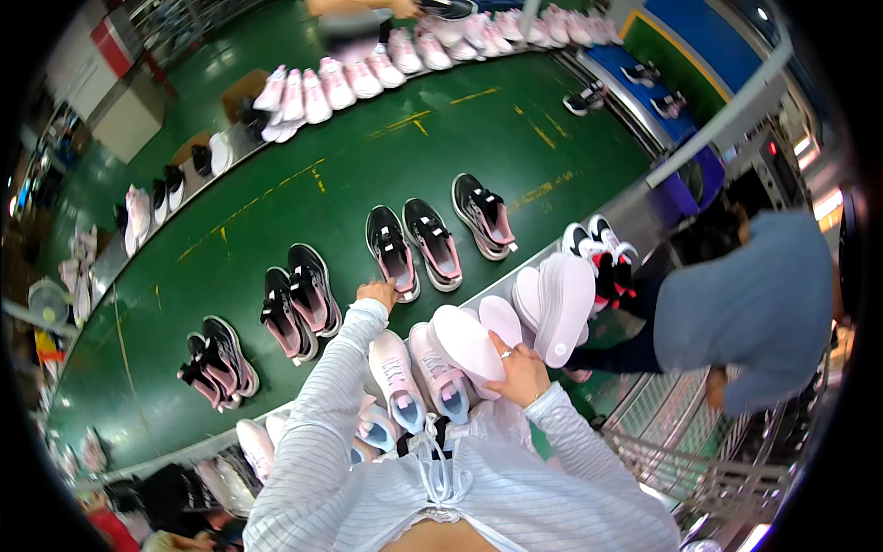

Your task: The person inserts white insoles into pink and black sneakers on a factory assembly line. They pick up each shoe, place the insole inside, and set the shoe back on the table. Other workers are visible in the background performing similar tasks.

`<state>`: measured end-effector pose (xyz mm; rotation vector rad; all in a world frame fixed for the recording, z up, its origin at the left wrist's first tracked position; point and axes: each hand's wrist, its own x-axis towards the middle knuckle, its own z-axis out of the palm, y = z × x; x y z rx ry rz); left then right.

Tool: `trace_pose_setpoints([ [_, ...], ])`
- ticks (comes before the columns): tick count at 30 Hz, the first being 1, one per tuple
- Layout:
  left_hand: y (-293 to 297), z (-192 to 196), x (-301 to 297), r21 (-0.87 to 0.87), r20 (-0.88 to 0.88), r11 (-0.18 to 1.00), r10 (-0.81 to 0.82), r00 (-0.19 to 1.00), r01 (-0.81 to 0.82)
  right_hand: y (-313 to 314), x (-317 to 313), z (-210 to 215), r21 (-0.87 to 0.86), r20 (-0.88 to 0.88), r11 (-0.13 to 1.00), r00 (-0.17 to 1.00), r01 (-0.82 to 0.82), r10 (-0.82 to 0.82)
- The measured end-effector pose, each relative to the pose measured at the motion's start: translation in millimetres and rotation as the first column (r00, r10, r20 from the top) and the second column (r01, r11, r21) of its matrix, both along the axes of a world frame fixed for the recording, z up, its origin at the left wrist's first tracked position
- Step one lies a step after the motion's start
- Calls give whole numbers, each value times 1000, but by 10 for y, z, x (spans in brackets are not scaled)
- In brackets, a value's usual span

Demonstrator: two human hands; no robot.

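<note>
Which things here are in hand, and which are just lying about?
In hand:
- left hand reaching by the black-pink pair on the green belt
- right hand on an upturned white shoe
- white-pink pair against the body

Lying about:
- far pink row
- co-worker
- wire cart

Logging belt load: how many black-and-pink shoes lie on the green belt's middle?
7: a pair at left, a pair beside it, a pair by the left hand, one alone at right. None look hidden.
</note>
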<state>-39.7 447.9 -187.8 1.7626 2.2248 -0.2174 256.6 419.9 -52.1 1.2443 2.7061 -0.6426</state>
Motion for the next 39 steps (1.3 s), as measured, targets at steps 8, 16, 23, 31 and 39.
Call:
trace_pose_setpoints([
  [8,-546,250,-94,-52,505,958,267,821,-281,159,-59,193,209,-260,974,965,89,-32],
  [16,-500,-398,-373,643,597,411,260,759,-647,451,-1581,233,278,237,822,865,-496,442],
  [23,-351,120,-603,262,625,571,514,588,-778,400,-2425,-634,385,379,765,844,-516,379],
  [31,-567,-440,-628,432,601,697,251,759,-572,352,-2880,-1548,39,84,998,995,45,-48],
  [39,-632,-139,-513,138,872,588,310,379,-797,596,-3139,-2202,-565,-116,803,945,191,-306],
])
